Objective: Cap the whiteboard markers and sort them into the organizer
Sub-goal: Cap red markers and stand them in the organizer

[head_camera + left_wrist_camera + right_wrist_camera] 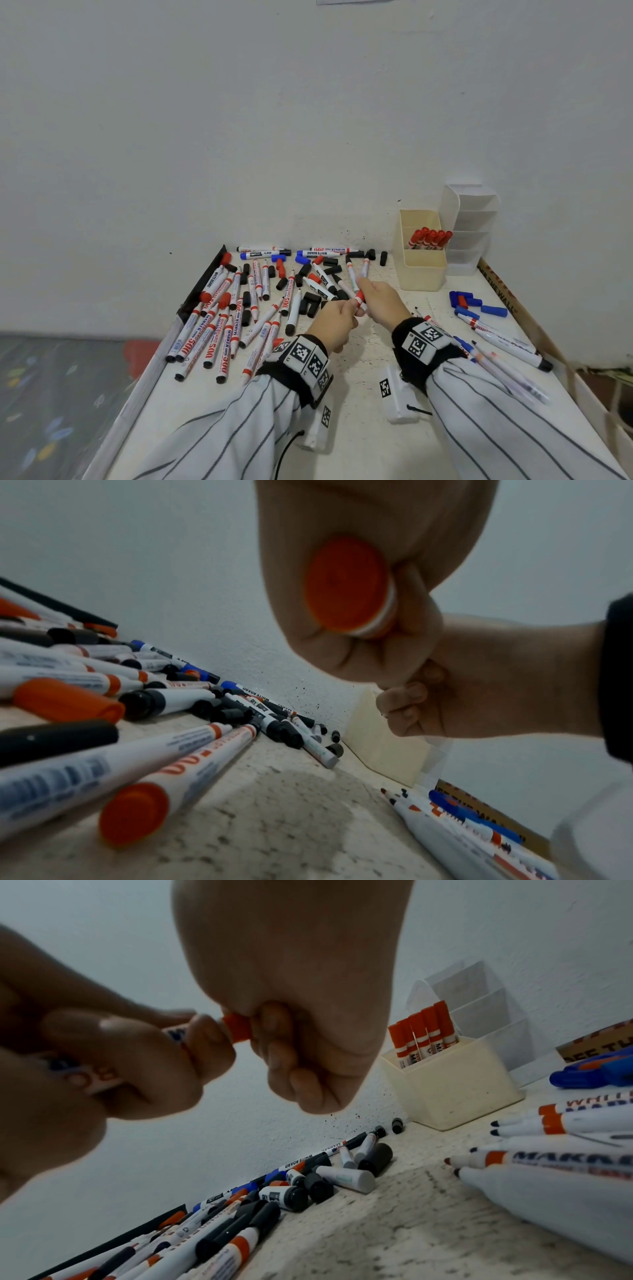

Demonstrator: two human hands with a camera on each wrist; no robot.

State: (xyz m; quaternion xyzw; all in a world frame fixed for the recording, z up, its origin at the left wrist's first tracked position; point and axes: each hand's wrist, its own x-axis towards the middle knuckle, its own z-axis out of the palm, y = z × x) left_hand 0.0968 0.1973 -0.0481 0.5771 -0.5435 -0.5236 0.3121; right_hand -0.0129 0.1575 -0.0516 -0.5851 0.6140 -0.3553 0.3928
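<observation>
My two hands meet above the middle of the table on one red whiteboard marker (pixel 359 301). The left hand (pixel 344 310) grips its white barrel (pixel 103 1081), and the marker's red butt end (pixel 346 585) faces the left wrist view. The right hand (pixel 375 294) is a fist curled round the red cap (pixel 237 1027) at the marker's tip end; the tip itself is hidden. The cream organizer box (pixel 423 274) stands at the back right with several capped red markers (pixel 430 238) upright in it.
Many uncapped markers (pixel 236 318) and loose black caps (pixel 310 303) cover the table's left and middle. Blue caps (pixel 469 303) and several uncapped markers (pixel 503 342) lie right. A white tiered organizer (pixel 469 233) stands behind the cream box, and a cardboard box (pixel 503 294) lines the right edge.
</observation>
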